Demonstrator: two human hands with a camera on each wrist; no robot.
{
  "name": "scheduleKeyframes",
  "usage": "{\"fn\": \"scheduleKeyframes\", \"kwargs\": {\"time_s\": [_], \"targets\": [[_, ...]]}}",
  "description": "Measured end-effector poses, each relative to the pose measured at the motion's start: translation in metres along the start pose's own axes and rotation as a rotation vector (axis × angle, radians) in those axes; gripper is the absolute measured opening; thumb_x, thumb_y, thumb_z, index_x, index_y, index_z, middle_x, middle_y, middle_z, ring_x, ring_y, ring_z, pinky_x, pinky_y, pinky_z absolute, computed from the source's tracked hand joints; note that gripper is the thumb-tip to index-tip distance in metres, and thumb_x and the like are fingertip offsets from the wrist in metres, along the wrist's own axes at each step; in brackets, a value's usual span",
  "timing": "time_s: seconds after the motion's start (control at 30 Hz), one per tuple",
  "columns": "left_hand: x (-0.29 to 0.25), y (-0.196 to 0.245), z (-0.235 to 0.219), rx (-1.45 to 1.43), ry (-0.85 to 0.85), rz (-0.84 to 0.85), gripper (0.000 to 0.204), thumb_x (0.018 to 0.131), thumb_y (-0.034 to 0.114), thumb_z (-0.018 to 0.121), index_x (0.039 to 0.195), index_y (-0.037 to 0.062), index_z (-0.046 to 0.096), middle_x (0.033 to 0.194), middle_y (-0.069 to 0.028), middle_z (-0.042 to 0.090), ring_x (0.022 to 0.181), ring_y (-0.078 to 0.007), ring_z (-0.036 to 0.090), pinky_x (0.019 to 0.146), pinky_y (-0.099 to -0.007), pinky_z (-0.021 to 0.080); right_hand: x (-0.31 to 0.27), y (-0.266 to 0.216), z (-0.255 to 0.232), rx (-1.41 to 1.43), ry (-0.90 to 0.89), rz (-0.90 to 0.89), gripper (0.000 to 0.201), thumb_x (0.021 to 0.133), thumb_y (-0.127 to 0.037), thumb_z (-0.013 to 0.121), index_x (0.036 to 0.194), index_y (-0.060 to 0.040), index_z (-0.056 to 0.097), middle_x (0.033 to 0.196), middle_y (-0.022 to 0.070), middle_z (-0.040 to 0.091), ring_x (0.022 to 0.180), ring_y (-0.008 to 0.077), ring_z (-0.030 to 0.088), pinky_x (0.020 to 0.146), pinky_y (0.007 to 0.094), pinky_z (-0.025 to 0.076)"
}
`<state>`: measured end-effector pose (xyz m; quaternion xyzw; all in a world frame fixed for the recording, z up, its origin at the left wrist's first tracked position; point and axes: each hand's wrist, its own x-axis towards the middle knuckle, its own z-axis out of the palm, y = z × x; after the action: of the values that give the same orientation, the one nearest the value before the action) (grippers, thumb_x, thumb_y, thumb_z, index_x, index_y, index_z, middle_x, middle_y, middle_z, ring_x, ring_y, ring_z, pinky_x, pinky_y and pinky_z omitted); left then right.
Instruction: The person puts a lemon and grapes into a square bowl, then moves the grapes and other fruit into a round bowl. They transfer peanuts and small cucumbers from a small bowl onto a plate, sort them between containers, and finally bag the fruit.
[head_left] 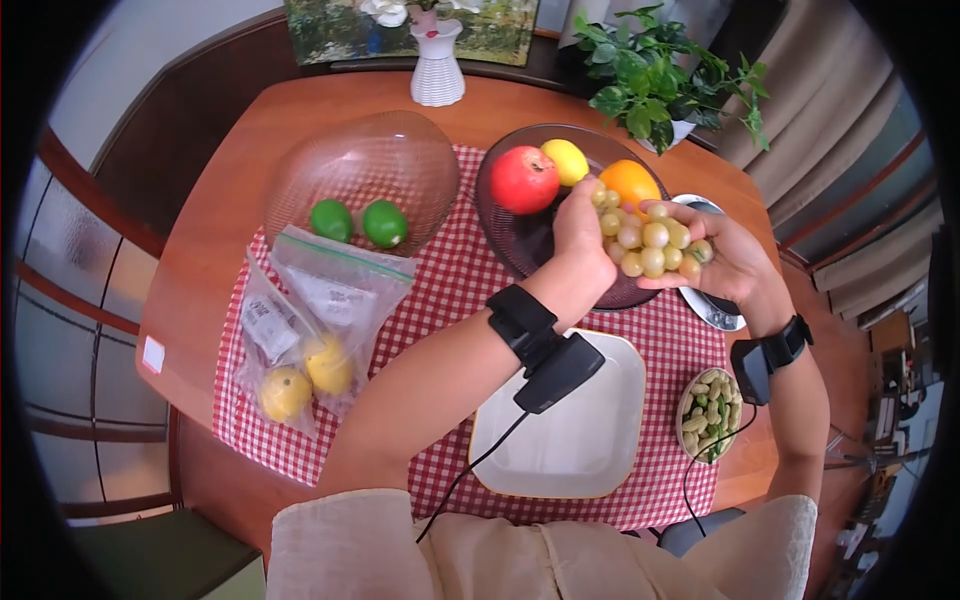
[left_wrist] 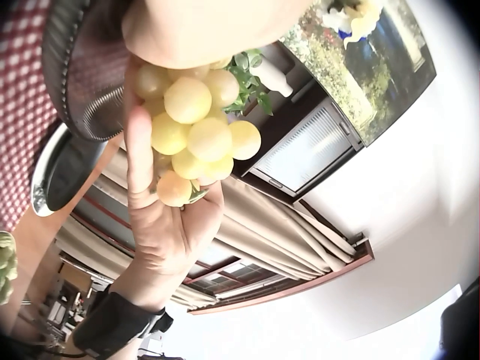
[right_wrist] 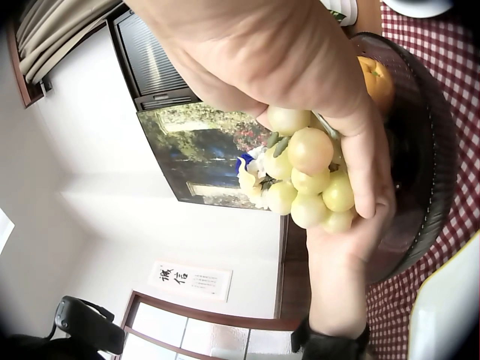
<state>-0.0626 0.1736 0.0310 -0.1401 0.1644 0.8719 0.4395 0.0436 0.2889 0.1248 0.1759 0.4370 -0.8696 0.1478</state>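
Observation:
Both hands hold a bunch of pale green grapes point(head_left: 652, 240) above the right part of a dark purple bowl point(head_left: 512, 245). My left hand point(head_left: 585, 235) supports the bunch from its left side, with most of its fingers hidden behind the grapes. My right hand point(head_left: 735, 255) grips the other end, its thumb and fingers around the fruit in the left wrist view. In the bowl, a red pomegranate-like fruit point(head_left: 525, 180), a yellow lemon point(head_left: 565, 162) and an orange point(head_left: 630, 183) lie beyond the hands.
A clear bowl point(head_left: 370, 150) with two green limes point(head_left: 384, 223) stands left, behind zip bags point(head_left: 345, 290) holding yellow fruit. Nearer are a white square dish point(head_left: 560, 450) and a bowl of peanuts point(head_left: 710, 415). A silver-rimmed dark plate point(head_left: 715, 308) sits right of the purple bowl.

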Motion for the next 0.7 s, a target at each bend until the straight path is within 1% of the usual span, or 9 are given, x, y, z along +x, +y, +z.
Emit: {"fn": "scheduleKeyframes", "kwargs": {"time_s": [0.07,0.17,0.27,0.33,0.37,0.47,0.53,0.63,0.7], "targets": [[-0.002,0.000,0.004,0.051,0.020,0.052,0.037,0.091,0.044,0.056,0.108,0.0109,0.053,0.104,-0.0077,0.059,0.094,-0.0236,0.061,0.085,-0.0384,0.052,-0.001,-0.001,0.003,-0.014,-0.038,0.031,0.054,0.080,-0.001,0.039,0.133,0.0029,0.042,0.137,0.0216,0.044,0.120,0.0408,0.051,0.097,0.0601,0.046],[-0.016,0.011,0.008,0.040,0.015,0.071,0.038,0.088,0.043,0.061,0.107,0.0117,0.053,0.100,-0.0063,0.059,0.093,-0.0209,0.060,0.084,-0.0366,0.052,0.000,0.000,0.015,-0.122,0.027,-0.034,0.054,0.082,-0.005,0.040,0.135,0.0003,0.041,0.135,0.0202,0.046,0.118,0.0395,0.054,0.094,0.0591,0.048],[-0.028,0.027,0.009,0.076,0.037,0.112,0.038,0.088,0.043,0.061,0.107,0.0112,0.052,0.100,-0.0063,0.059,0.091,-0.0209,0.060,0.084,-0.0362,0.052,0.011,0.001,0.028,-0.068,0.000,-0.039,0.054,0.082,-0.006,0.041,0.135,-0.0003,0.041,0.135,0.0203,0.047,0.117,0.0397,0.054,0.095,0.0597,0.048],[-0.032,0.047,0.007,0.139,-0.078,0.160,0.037,0.089,0.041,0.061,0.105,0.0099,0.052,0.098,-0.0063,0.059,0.089,-0.0211,0.061,0.083,-0.0361,0.052,0.021,-0.001,0.044,-0.084,-0.050,-0.046,0.053,0.083,-0.007,0.040,0.136,0.0004,0.041,0.135,0.0208,0.047,0.117,0.0399,0.054,0.095,0.0592,0.047],[-0.034,0.060,0.007,0.156,-0.149,0.236,0.035,0.089,0.040,0.060,0.102,0.0085,0.053,0.095,-0.0066,0.060,0.086,-0.0215,0.062,0.082,-0.0366,0.053,0.027,-0.003,0.053,-0.112,-0.100,-0.060,0.053,0.083,-0.007,0.040,0.135,0.0007,0.041,0.134,0.0209,0.047,0.117,0.0398,0.054,0.096,0.0590,0.047],[-0.064,0.104,0.025,0.174,-0.003,0.363,0.027,0.090,0.034,0.057,0.094,0.0080,0.055,0.090,-0.0083,0.061,0.081,-0.0227,0.062,0.076,-0.0378,0.054,0.056,-0.011,0.083,-0.148,-0.215,-0.074,0.055,0.081,-0.008,0.043,0.135,0.0013,0.041,0.131,0.0212,0.050,0.117,0.0394,0.054,0.096,0.0583,0.048],[-0.063,0.140,0.023,0.245,-0.001,0.374,0.024,0.089,0.031,0.057,0.093,0.0070,0.055,0.086,-0.0084,0.061,0.078,-0.0227,0.061,0.074,-0.0377,0.054,0.087,-0.016,0.094,-0.188,-0.356,-0.066,0.055,0.078,-0.006,0.046,0.133,0.0019,0.043,0.129,0.0214,0.050,0.117,0.0403,0.054,0.098,0.0589,0.046],[-0.052,0.195,0.017,0.313,0.037,0.466,0.023,0.089,0.026,0.057,0.090,0.0041,0.053,0.083,-0.0108,0.059,0.074,-0.0241,0.060,0.074,-0.0386,0.054,0.137,-0.019,0.112,-0.111,-0.378,0.019,0.048,0.074,0.000,0.047,0.121,0.0024,0.049,0.126,0.0207,0.051,0.114,0.0426,0.054,0.099,0.0618,0.044],[-0.045,0.224,0.009,0.341,0.058,0.509,0.022,0.089,0.025,0.057,0.090,0.0037,0.052,0.084,-0.0117,0.058,0.074,-0.0245,0.059,0.074,-0.0391,0.054,0.170,-0.016,0.124,-0.138,-0.312,-0.016,0.047,0.072,0.002,0.046,0.119,-0.0002,0.049,0.119,0.0199,0.054,0.111,0.0422,0.055,0.096,0.0646,0.044]]}}
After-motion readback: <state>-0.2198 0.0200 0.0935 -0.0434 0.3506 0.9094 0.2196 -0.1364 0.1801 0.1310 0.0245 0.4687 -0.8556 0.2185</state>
